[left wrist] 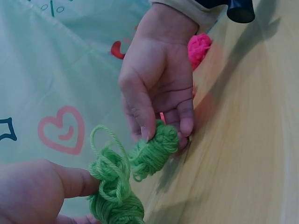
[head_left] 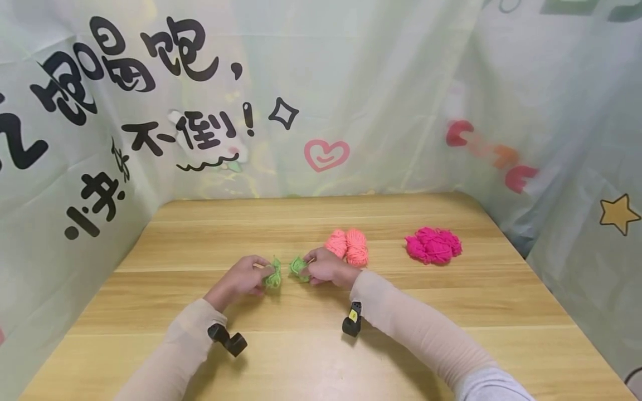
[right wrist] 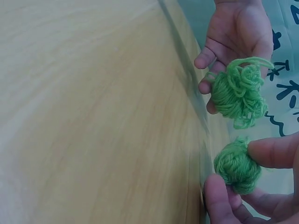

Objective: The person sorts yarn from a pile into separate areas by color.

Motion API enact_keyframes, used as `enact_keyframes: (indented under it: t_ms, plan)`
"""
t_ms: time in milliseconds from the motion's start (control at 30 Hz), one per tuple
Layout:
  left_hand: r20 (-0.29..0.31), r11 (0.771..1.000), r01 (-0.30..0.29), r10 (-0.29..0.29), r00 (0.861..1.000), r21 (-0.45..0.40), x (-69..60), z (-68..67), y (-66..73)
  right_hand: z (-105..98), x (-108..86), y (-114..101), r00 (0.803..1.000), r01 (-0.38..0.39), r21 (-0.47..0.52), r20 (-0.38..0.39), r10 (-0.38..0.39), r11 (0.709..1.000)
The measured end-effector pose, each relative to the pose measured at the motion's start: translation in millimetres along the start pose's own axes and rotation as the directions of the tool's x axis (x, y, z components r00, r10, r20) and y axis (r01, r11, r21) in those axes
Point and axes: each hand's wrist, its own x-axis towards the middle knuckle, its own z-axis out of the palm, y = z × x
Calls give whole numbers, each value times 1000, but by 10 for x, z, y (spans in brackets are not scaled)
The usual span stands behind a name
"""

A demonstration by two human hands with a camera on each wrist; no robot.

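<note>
Between thumb and fingers my left hand [head_left: 247, 275] pinches a green yarn ball [head_left: 273, 274], with loose loops sticking out of it in the left wrist view. My right hand [head_left: 326, 266] holds a second, more compact green yarn ball [right wrist: 237, 166] the same way. Both balls are held above the table, close to each other with a small gap in the head view. Just behind the right hand lie two coral yarn skeins [head_left: 356, 248], side by side and partly covered by that hand.
A magenta yarn bundle [head_left: 434, 245] lies on the wooden table [head_left: 281, 356] farther right. A printed cloth [head_left: 391, 100] hangs behind the table and along its sides. Each wrist carries a black camera mount [head_left: 353, 319].
</note>
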Motion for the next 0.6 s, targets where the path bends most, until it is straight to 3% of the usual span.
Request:
enact_keyframes:
  t_ms: [300, 600]
  plan:
    - [-22, 1000, -1, 1, 1000, -4, 68, -48, 15, -4, 18, 30, 999, -30, 106, 15, 29, 994]
    - [-22, 999, -14, 13, 1000, -43, 137, -126, 48, -8, 19, 27, 999, -14, 164, 44, 7, 986]
